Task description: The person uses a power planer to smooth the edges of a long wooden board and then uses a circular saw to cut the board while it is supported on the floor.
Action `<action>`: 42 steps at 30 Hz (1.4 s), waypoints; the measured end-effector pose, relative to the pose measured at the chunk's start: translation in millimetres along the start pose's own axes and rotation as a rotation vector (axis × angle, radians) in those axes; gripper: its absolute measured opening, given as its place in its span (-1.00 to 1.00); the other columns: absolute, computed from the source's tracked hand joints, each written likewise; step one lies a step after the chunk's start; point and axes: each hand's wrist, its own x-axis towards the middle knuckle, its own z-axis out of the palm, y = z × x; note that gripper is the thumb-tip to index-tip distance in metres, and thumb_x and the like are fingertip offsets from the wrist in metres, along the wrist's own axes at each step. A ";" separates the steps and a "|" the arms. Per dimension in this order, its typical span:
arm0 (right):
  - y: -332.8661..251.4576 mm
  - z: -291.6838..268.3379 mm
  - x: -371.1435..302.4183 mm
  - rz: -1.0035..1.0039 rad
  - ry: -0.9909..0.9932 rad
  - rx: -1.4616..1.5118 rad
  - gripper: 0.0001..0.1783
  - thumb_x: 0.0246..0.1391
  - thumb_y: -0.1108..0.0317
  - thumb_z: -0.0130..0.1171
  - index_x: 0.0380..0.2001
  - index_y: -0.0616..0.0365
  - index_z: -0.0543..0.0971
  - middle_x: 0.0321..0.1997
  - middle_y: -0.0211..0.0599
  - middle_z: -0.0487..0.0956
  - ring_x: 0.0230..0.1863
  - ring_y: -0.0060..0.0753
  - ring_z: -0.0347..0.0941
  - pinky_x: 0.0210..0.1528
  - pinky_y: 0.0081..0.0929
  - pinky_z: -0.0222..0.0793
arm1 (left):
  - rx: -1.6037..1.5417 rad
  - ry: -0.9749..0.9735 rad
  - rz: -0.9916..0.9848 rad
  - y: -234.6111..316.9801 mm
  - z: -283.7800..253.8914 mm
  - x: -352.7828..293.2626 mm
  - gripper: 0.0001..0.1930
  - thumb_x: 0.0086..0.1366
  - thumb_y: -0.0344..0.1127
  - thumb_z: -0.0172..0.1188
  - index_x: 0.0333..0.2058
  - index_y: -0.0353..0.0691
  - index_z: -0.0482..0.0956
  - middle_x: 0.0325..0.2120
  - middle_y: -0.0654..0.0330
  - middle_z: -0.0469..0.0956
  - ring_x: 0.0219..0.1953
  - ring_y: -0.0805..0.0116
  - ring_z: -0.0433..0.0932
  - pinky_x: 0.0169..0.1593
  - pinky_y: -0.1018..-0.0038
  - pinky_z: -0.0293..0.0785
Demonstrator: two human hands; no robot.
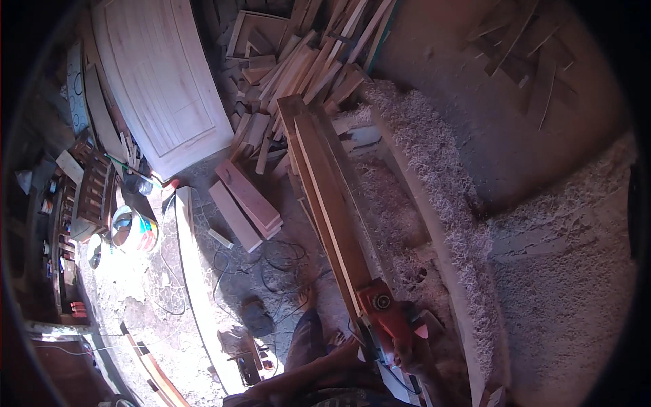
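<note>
A red electric hand planer (390,319) with a dark round knob rests on a long wooden beam (325,210), near its close end. My right hand (409,354) is wrapped round the planer's rear handle. From the lower edge my left forearm reaches across to the near side of the planer, where my left hand (354,351) lies close to the beam and the tool body. Shadow and the tool hide the left fingers, so its hold cannot be made out. The beam lies along a narrow bench, pointing away from me.
Wood shavings (434,142) heap along the right. Stacked timber offcuts (298,74) lie beyond the beam, and a panelled door (163,81) leans at far left. Two short boards (247,200), looped cable (285,254) and a bucket (133,229) stand or lie on the left floor.
</note>
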 end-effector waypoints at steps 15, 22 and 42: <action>-198.4 30.0 269.0 -0.349 0.080 -0.062 -0.34 0.31 -0.33 -0.08 -0.09 0.11 0.52 -0.59 -0.13 0.56 -0.53 -0.05 0.61 -0.55 -0.24 0.49 | -0.454 0.456 0.074 -6.1 -114.0 110.4 0.16 0.11 -0.23 0.49 0.38 -0.41 -0.28 0.14 -0.14 0.34 0.21 0.06 0.36 0.26 0.26 0.31; -320.7 36.8 399.2 -0.321 -0.039 0.177 -0.41 0.35 -0.27 -0.07 -0.37 0.08 0.52 -0.73 -0.33 0.45 -0.71 -0.48 0.47 -0.72 -0.36 0.36 | -0.480 0.334 -0.036 30.7 -170.3 120.3 0.23 0.23 -0.27 0.43 0.38 -0.35 -0.58 -0.13 0.04 0.57 -0.12 0.23 0.62 0.04 0.36 0.53; -258.3 52.2 306.8 -0.203 -0.051 0.219 -0.40 0.30 -0.28 0.02 -0.44 0.08 0.54 -0.73 -0.46 0.41 -0.78 -0.54 0.37 -0.74 -0.45 0.26 | -0.419 0.464 0.143 -27.9 -93.6 105.6 0.30 0.14 0.05 0.46 0.44 -0.34 -0.45 0.35 -0.27 0.14 0.37 0.00 0.22 0.36 0.23 0.20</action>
